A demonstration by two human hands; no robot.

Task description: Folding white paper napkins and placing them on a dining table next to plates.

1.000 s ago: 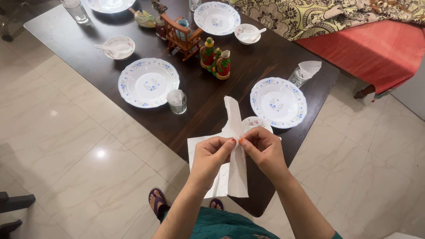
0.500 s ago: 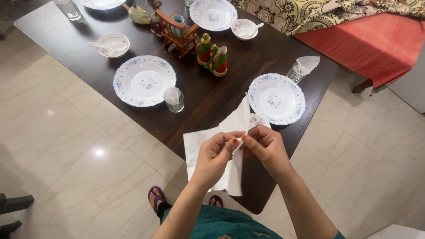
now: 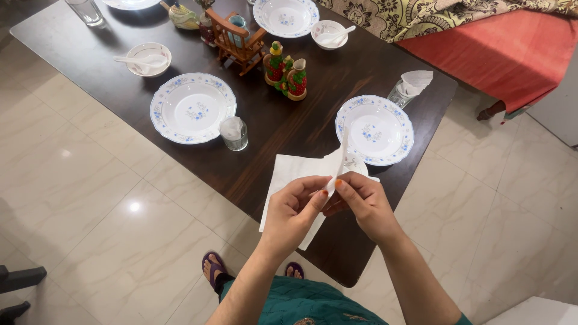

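Mid-fold, I judge: my left hand (image 3: 293, 212) and right hand (image 3: 361, 201) meet fingertip to fingertip, pinched on a thin white paper napkin (image 3: 295, 171) held above the near edge of the dark wooden table (image 3: 313, 129); next, a firmer crease.

The person wears a teal green garment (image 3: 301, 304) with a small embroidered patch at the front, purple sandals (image 3: 212, 268) on the feet, bare forearms, and orange polish on the nails of the left hand (image 3: 292, 210) and right hand (image 3: 364, 204).
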